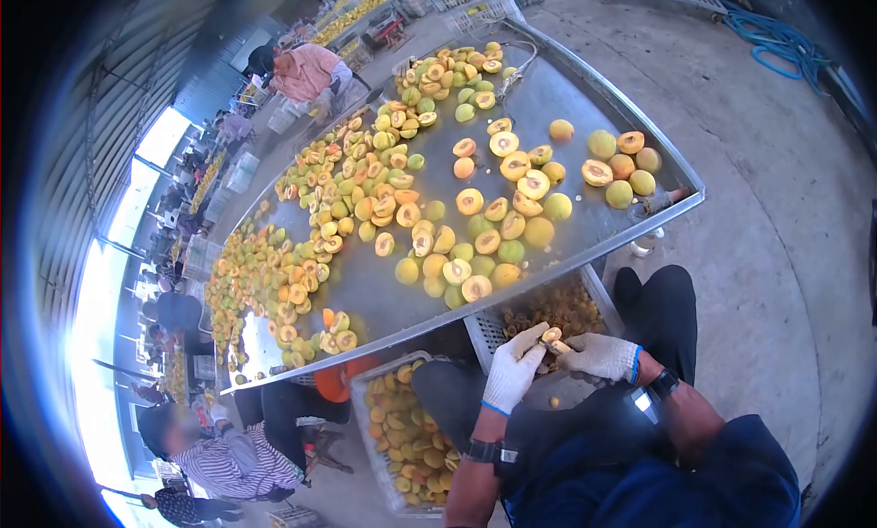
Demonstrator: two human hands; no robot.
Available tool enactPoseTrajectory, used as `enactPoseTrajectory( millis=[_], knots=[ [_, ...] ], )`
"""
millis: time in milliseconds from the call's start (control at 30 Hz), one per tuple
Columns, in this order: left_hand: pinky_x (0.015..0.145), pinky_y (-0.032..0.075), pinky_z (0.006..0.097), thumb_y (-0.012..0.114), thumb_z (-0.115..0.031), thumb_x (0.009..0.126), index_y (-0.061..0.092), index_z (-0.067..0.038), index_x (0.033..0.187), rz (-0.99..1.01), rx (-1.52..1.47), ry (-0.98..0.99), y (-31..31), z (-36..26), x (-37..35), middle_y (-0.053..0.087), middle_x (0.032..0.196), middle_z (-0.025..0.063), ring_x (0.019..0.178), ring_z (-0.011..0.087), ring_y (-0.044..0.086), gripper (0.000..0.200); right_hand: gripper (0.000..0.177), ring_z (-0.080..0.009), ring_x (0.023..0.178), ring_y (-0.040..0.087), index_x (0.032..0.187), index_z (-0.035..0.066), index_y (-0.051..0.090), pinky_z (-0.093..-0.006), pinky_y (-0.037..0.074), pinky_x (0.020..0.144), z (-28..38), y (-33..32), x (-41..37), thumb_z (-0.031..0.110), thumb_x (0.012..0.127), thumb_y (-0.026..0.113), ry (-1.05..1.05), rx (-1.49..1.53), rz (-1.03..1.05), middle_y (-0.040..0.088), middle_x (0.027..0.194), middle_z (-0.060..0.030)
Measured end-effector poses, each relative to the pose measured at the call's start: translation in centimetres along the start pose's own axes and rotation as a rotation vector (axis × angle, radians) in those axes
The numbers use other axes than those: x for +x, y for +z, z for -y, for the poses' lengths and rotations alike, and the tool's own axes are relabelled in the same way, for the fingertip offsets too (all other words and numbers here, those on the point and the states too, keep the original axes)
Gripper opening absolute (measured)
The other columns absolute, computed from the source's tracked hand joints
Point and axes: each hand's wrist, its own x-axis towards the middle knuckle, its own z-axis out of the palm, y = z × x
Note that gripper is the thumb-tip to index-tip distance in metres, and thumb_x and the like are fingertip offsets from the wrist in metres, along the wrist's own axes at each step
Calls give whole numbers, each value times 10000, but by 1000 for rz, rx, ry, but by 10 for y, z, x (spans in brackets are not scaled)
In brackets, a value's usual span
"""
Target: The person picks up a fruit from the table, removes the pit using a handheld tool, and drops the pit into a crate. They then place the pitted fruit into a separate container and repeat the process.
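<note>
Both hands are gloved, white with blue cuffs, up close at the near edge of the counter [585,99]. Left hand [512,374] is pinching a cut fruit [552,334] between thumb and fingers. Right hand [598,356] is curled in from the right, fingertips up against the same fruit; can't tell exactly what it pinches, too small to read. Dark bands on both wrists.

Fruit is over the scrap crate [486,338], a pale slatted one just below the counter's near edge, brown bits piled inside. Second crate [364,417] sits to the left of the knees, loaded with yellow-orange fruit.

Counter is grey metal with a raised rim. Big heap [352,195] of yellow, green and orange fruit, many pieces halved, runs from far side down the left. Looser group [493,231] in the middle, several cut faces up with the brown centre showing. Small cluster [621,169] near the right corner, mostly whole, a couple cut. Short rusty piece [665,200] lies in that corner.

Person in a striped top [239,462] sits at the near left, another in a pink top [306,71] is bent over at the far left. Blue hose [781,44] coiled on the floor, far right.
</note>
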Motion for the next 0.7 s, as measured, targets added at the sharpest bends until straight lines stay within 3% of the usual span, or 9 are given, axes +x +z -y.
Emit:
enactPoseTrajectory(
  millis=[67, 133, 233, 333, 400, 467, 500, 600, 700],
  knots=[
    [761, 578, 286, 601, -73, 991, 603, 49, 1427, 62, -94, -42, -5, -10, -4, 749, 1167, 111, 851, 140, 694, 452, 340, -77, 508, 512, 1081, 66, 669, -263, 413, 439, 1, -1, -2, 390, 978, 642, 24, 127, 79, 540, 665, 32],
    [786, 580, 280, 589, -77, 985, 633, 40, 1396, 56, -113, -5, -6, -13, -5, 754, 1141, 134, 873, 144, 700, 429, 324, -71, 502, 505, 1063, 70, 664, -256, 402, 428, 0, 0, -2, 382, 977, 645, 10, 163, 113, 529, 663, 38],
    [805, 599, 304, 618, -70, 995, 700, -3, 1311, 54, 208, -65, -5, -16, -2, 757, 1180, 137, 968, 156, 723, 333, 306, -68, 493, 502, 1027, 73, 652, -248, 393, 417, -5, 1, 4, 375, 984, 641, 0, 238, 138, 524, 668, 39],
    [810, 599, 330, 648, -116, 985, 740, -25, 1248, -130, 445, 175, -5, -4, 8, 779, 1102, 163, 936, 177, 741, 293, 305, -75, 488, 509, 989, 73, 632, -253, 402, 418, -2, 4, 2, 378, 1003, 620, -5, 274, 8, 533, 680, 26],
    [789, 595, 398, 666, -166, 977, 754, -29, 1189, -469, 545, 452, -23, -13, 15, 783, 1012, 177, 872, 251, 754, 268, 307, -80, 484, 511, 970, 75, 621, -260, 409, 420, -2, 3, 3, 379, 1014, 607, -10, 275, -112, 537, 685, 20],
    [805, 569, 473, 685, -296, 953, 770, -36, 1094, -777, 930, 402, -49, -26, 38, 766, 926, 167, 847, 348, 732, 308, 308, -90, 488, 517, 955, 82, 610, -272, 425, 434, -8, 6, 11, 380, 1028, 585, -58, 214, -231, 538, 679, 12],
    [805, 569, 473, 685, -296, 953, 770, -36, 1094, -781, 930, 403, -59, -27, 52, 766, 926, 167, 847, 348, 732, 308, 308, -90, 488, 517, 955, 82, 610, -272, 425, 434, -9, 7, 14, 380, 1028, 585, -61, 211, -229, 538, 679, 12],
    [904, 510, 554, 725, -510, 826, 772, -60, 1035, -684, 1189, -52, -73, -28, 95, 735, 1048, 203, 1051, 422, 673, 498, 272, -93, 509, 530, 951, 94, 607, -281, 438, 457, -6, 13, 18, 358, 1018, 598, -98, 233, -199, 544, 683, 15],
    [901, 510, 566, 741, -507, 808, 763, -56, 1061, -699, 1248, -73, -69, -27, 120, 719, 1109, 220, 1099, 426, 658, 518, 300, -98, 531, 553, 1066, 63, 658, -281, 454, 487, -3, 12, 15, 354, 1007, 617, -72, 149, -247, 575, 697, 4]
  ],
)
